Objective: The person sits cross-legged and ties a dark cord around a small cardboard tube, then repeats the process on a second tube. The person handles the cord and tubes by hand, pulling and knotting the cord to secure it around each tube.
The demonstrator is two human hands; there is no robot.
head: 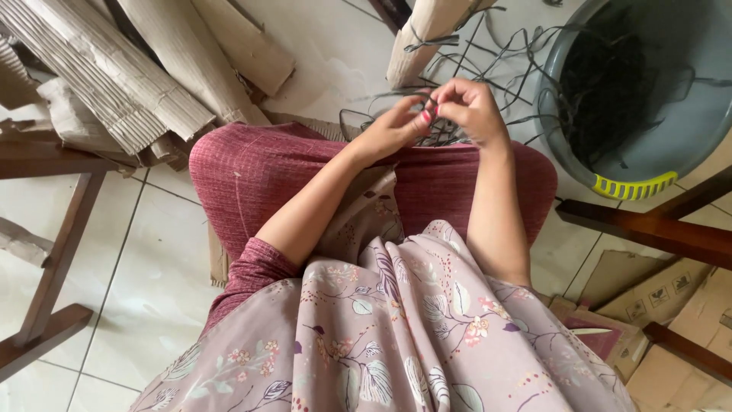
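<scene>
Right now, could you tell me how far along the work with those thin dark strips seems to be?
No finished piece shows anywhere. In hand: the left hand and right hand pinch thin dark strips together above the knees. Left over: many loose strips lie on the floor and a large heap fills the grey tub. The rolled cardboard lies untouched, so it looks like an early stage.
</scene>
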